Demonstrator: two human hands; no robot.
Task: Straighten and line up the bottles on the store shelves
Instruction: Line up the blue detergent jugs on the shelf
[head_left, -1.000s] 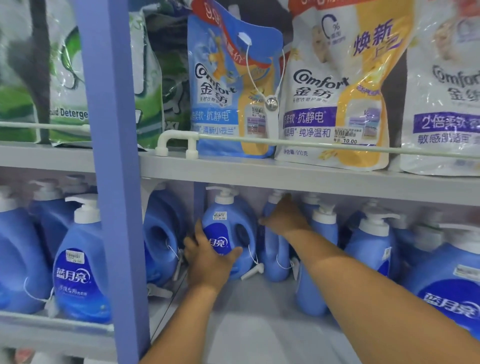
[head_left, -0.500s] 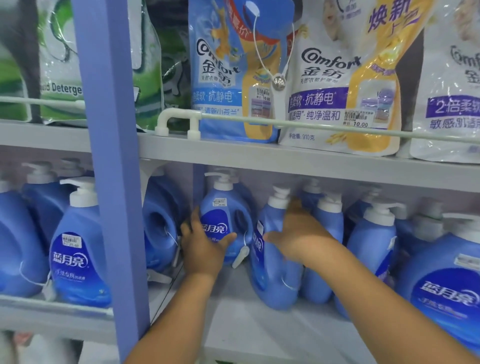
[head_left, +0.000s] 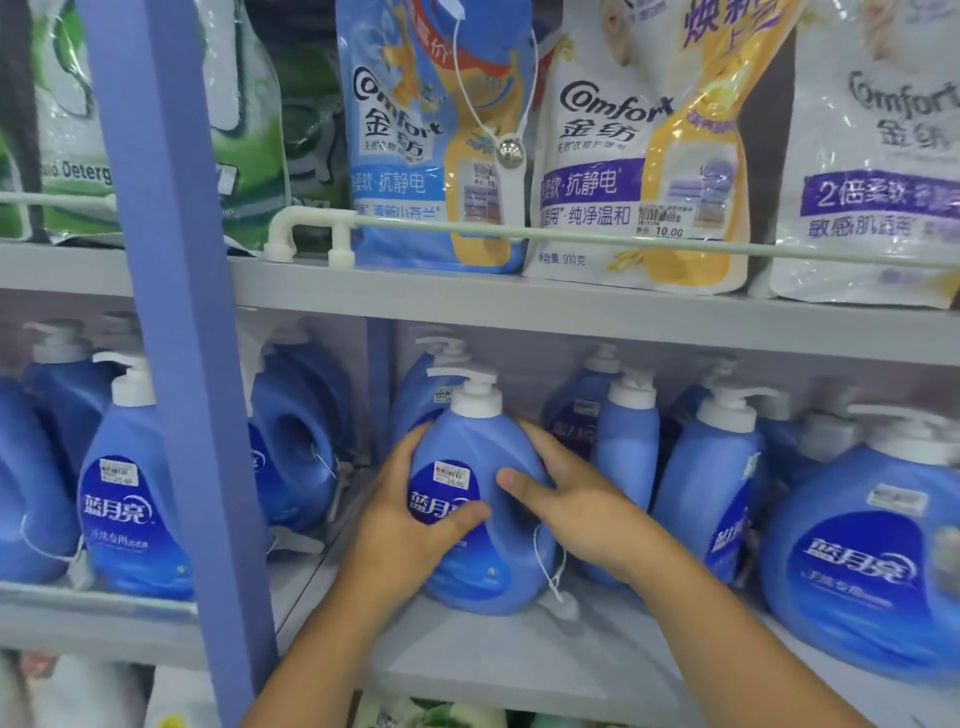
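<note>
- Both hands now clasp one bottle (head_left: 478, 499) at the shelf (head_left: 519, 654) front; half a second ago each held a different one.
- Left hand (head_left: 410, 530) curls round its left side, thumb across the label; right hand (head_left: 566, 499) wraps the right side.
- Best to turn the label square forward, then level it with the neighbouring bottle (head_left: 132, 499).

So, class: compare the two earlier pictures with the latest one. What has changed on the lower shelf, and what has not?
The right hand drew a blue pump bottle forward from the back row and turned its label to the front. The left hand let go of the bottle behind and now holds this one too. The Comfort pouches above and the neighbouring bottles stayed put.
</note>
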